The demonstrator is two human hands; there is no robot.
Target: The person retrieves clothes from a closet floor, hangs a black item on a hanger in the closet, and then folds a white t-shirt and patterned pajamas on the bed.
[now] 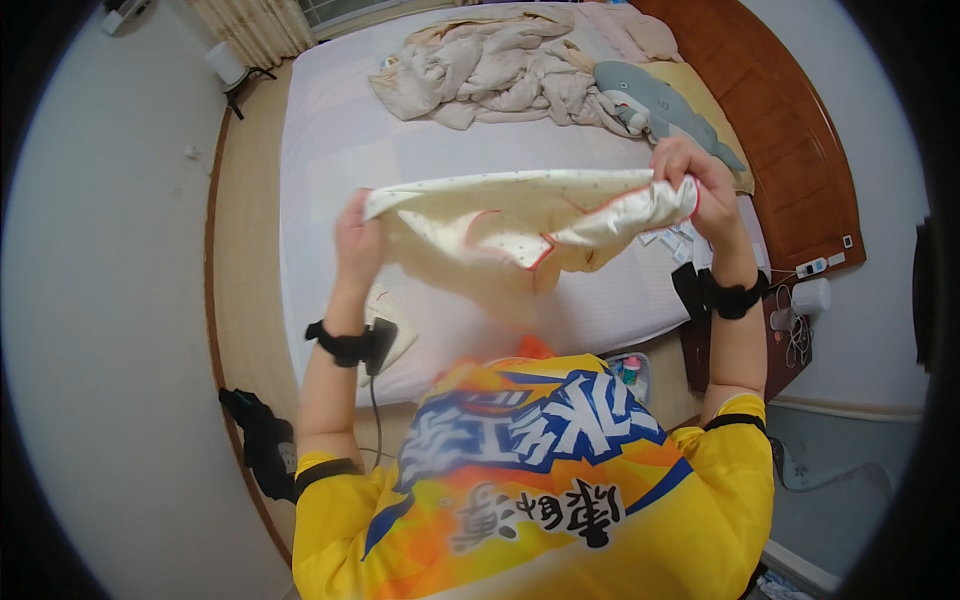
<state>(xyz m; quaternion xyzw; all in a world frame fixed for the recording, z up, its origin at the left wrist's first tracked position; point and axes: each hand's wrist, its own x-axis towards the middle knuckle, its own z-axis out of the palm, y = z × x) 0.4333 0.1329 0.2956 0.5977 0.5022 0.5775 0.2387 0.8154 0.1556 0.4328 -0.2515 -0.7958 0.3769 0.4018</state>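
Observation:
A cream dotted garment with red piping (pixel 517 184) is stretched between my two hands above the bed. My left hand (pixel 358 236) grips its left end. At the other end, my right hand (pixel 694 184) is closed on a bunched, shiny part with a red edge. The middle of the garment sags, and its lower part is blurred. Behind my left forearm, a cream cloth (pixel 394 326) lies near the bed's front edge. Both wrists wear black straps.
The bed (pixel 330 150) holds a rumpled beige quilt (pixel 495 71), a grey plush shark (pixel 664 105) and small white packets (pixel 671 241). Right of it stands a dark red nightstand (pixel 731 352) with cables. Black clothing (pixel 262 442) lies on the floor at left; a plastic bin (pixel 640 382) stands by the bed.

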